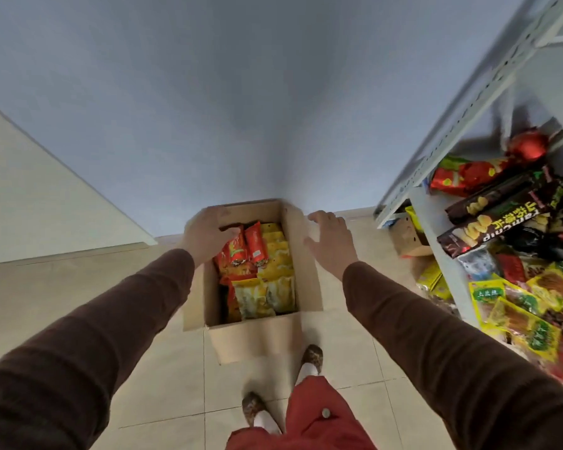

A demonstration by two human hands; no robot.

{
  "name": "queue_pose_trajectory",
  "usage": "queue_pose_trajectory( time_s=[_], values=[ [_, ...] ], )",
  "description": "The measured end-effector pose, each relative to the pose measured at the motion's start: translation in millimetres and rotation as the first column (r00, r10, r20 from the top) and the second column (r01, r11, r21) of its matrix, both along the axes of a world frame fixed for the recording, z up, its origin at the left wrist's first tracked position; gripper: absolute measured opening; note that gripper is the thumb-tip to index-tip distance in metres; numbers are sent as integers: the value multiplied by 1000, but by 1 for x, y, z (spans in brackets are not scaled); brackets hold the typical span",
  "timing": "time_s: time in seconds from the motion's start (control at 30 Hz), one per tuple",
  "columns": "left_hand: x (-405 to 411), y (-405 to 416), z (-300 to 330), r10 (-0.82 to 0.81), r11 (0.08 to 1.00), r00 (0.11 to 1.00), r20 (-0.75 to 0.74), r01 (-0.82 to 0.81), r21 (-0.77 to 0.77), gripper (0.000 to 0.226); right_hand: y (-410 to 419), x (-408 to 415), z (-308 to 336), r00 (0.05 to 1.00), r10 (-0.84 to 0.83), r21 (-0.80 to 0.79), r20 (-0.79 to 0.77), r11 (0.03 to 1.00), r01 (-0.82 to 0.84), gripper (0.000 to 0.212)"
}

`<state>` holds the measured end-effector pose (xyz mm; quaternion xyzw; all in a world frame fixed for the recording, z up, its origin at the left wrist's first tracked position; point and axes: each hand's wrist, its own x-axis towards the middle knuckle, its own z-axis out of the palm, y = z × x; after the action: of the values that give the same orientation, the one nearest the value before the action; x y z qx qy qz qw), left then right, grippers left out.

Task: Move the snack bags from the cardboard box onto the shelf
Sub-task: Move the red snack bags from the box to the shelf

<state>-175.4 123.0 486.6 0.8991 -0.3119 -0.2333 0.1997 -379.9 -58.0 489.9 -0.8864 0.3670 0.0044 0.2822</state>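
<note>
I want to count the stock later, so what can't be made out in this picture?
- Head view: how deep the snack bags are stacked; the top layer and the cardboard box walls hide the rest.
- Whether the left hand grips a bag; its fingertips are hidden.
- The shelf is cut off by the right edge.
- The right hand is blurred.

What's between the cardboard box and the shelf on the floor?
In the head view, bare floor tile separates the cardboard box from the shelf. Above that stretch hangs the right hand, open, holding nothing.
</note>
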Motion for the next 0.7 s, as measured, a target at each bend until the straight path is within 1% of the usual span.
queue_pose_trajectory(
  time_s=[0.1,0.2,0.3,0.4,0.5,0.6,0.7],
  values=[
    [26,14,-24,54,998,998,-41,-55,-6,50,11,28,-29,999,-2,61,-37,998,4,47],
    [53,18,-59,97,995,989,-116,-92,43,52,13,59,-64,998,-41,154,-45,987,48,44],
    [80,18,-106,125,990,979,-159,-113,85,51,12,94,-109,995,-50,245,-87,967,70,44],
    [106,19,-161,135,986,967,-216,-109,128,52,10,131,-162,987,-53,308,-152,946,99,45],
    [134,17,-218,174,977,949,-264,-134,163,52,9,165,-219,976,-59,330,-211,935,128,47],
    [163,11,-284,221,968,924,-312,-168,188,53,13,198,-282,968,-105,353,-229,918,183,45],
    [186,-2,-352,281,956,878,-386,-222,192,57,24,230,-352,960,-153,399,-234,885,239,44]
  ],
)
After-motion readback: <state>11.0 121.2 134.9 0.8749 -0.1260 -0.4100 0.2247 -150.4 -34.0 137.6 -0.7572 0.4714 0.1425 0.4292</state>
